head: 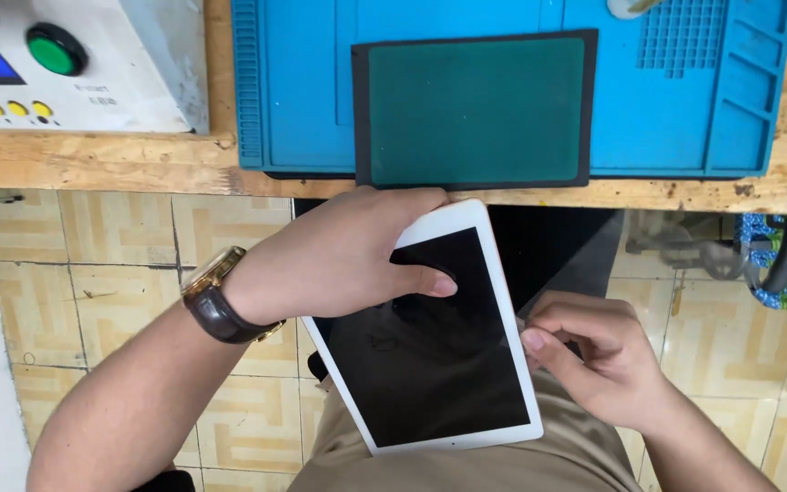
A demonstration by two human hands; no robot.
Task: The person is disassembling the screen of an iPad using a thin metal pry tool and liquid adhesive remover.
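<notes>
The left hand gripped the white tablet by its top edge, thumb on the glass, above the lap below the surface — thin, stiff, slippery, likely fragile — while the right hand, fingers curled, pinched at its side edge.

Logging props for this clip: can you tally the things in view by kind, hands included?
Tablet, white frame, held over the lap: 1
Hands: 2, left hand and right hand
Wristwatch: 1
Work mats on the bench: 2, blue mat and dark green pad
Machine with green button: 1
Total: 7
</notes>
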